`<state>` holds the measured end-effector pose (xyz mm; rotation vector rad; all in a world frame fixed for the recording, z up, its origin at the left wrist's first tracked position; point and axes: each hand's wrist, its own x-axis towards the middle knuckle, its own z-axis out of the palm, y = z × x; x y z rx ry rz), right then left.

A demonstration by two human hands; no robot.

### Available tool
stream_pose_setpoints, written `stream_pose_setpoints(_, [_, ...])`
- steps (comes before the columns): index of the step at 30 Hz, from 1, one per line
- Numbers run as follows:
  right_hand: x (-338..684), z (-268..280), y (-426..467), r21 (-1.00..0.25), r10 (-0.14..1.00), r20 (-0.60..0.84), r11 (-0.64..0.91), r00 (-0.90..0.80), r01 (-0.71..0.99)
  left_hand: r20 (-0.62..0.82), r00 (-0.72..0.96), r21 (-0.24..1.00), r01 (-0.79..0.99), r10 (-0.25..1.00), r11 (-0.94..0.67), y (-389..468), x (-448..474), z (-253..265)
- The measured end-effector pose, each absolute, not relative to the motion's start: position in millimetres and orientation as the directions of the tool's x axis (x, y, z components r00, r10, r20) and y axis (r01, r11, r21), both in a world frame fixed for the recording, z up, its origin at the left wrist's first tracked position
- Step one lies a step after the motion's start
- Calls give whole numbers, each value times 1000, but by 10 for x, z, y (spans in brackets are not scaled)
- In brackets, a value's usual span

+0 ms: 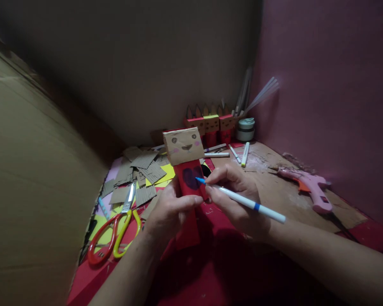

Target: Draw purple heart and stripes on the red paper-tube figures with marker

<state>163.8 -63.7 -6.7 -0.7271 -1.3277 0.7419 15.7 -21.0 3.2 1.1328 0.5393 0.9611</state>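
A cardboard puppet (183, 146) with a tan boxy head and a red body stands in the middle of the view. Drawn on its head are eyes, a snout and pink cheeks; a dark heart shape (189, 178) is coloured on its chest. My left hand (169, 208) is closed around the red body from the left, its thumb across the front. Between the fingers of my right hand (236, 193) is a white marker (242, 199) with a blue band. Its blue tip meets or nearly meets the heart's right side.
Scissors (121, 225) with red and yellow handles lie at left beside cardboard scraps (143, 163). A pink glue gun (312, 187) rests at right. Behind are several similar figures (210, 123), a lidded jar (245, 129), glue sticks (263, 93) and loose markers (245, 154).
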Motion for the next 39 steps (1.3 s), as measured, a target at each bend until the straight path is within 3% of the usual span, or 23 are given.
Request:
stream_pose_setpoints(18, [1662,-89,-619,-811,815,571,579,101,-82,75,526,929,-345,847,132,-186,140,2])
stream_pose_setpoints(23, [1665,-74,-633,-808,809,586,587,38,-55,81,521,935,-335,850,117,-186,134,14])
stream_pose_setpoints(28, [1673,-64,-618,-817,822,557,568,120,-101,50,524,940,-311,850,137,-205,148,42])
stream_pose_setpoints(39, [1676,-77,-619,-804,813,570,582,122,-120,54,526,934,-328,849,144,-219,156,39])
